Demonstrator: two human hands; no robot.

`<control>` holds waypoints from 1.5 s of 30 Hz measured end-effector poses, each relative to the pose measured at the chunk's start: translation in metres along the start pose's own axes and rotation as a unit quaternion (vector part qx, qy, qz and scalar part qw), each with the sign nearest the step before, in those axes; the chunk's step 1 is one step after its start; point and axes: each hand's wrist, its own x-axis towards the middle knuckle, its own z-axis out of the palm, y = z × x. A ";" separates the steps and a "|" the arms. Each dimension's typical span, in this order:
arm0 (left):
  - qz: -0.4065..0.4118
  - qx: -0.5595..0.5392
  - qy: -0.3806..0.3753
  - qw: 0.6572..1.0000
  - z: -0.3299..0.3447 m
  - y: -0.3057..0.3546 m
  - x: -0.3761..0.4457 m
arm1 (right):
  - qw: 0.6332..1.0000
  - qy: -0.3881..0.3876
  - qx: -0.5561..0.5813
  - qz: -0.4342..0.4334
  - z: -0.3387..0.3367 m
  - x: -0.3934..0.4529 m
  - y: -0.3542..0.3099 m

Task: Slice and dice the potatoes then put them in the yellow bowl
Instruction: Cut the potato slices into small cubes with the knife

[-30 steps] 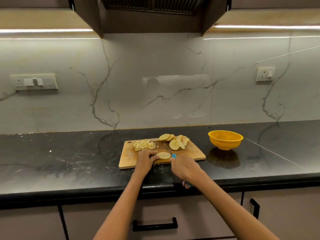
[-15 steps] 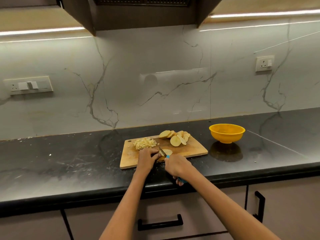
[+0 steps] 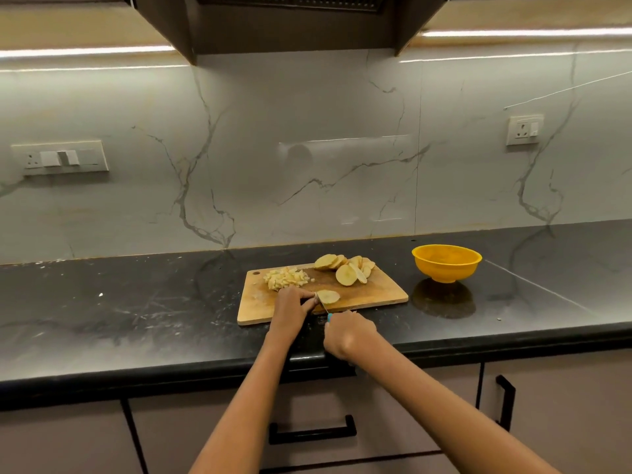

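Gripping a blue-handled knife (image 3: 325, 308) near the counter's (image 3: 136, 319) front edge, right hand (image 3: 349, 335), fingers curled round the handle. Left hand (image 3: 290, 307), fingers curled, pinning a potato slice (image 3: 329, 296) on the cutting board (image 3: 376, 295). Beyond: diced potato (image 3: 285, 278) at the board's far-left corner, slices (image 3: 345, 268) at its far edge. Yellow bowl (image 3: 446, 263) right of the board, apart.

knife (image 3: 323, 305) handle hidden in right hand (image 3: 349, 333); blade mostly hidden
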 end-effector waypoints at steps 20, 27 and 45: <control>-0.076 -0.024 0.027 0.996 -0.001 -0.009 0.002 | 0.974 -0.028 0.215 0.062 -0.007 0.011 0.006; -0.059 -0.018 0.026 0.998 0.001 -0.008 0.003 | 0.974 -0.110 0.180 0.085 -0.017 0.015 0.000; -0.077 -0.029 0.027 0.996 -0.005 -0.006 0.002 | 0.996 0.062 0.058 -0.009 -0.012 0.012 0.007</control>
